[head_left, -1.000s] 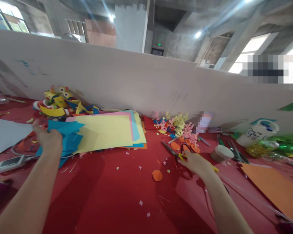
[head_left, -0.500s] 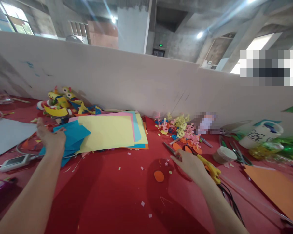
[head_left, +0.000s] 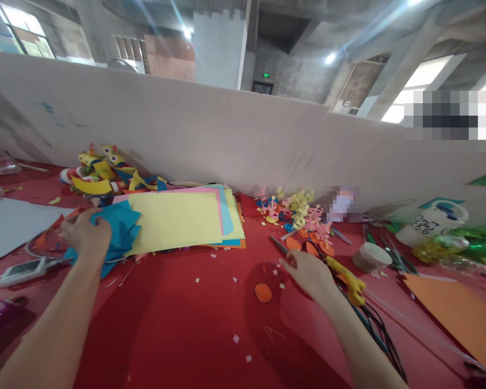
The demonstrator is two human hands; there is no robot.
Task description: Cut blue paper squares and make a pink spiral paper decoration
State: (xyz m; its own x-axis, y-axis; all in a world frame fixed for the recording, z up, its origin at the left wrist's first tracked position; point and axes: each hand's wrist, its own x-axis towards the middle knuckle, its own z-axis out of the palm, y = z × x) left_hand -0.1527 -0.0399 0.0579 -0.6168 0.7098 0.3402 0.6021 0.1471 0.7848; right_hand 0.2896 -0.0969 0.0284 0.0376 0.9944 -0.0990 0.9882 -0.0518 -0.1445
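At the left, my left hand (head_left: 88,232) closes over a loose stack of blue paper pieces (head_left: 121,229), thumb on top and fingers partly hidden. The pieces lean against the left end of the yellow paper sheets (head_left: 176,219). On the right, my right hand (head_left: 310,273) is curled around scissors (head_left: 279,245), whose dark blades point away to the left; most of the handle is hidden by the hand. An orange paper circle (head_left: 263,293) lies on the table to the left of that hand. Beside its wrist rests a yellow glue gun (head_left: 350,281).
Pink and yellow curled paper pieces (head_left: 302,208) sit by the white partition (head_left: 227,129). A paper cup (head_left: 371,257), a white container (head_left: 431,224) and orange paper (head_left: 457,313) are at the right. A white charger-like device (head_left: 24,270) and paper craft figures (head_left: 101,162) are at the left.
My left hand has gone from fingers spread to closed on the blue paper pieces, which have shifted left and bunched up. My right hand has barely moved.
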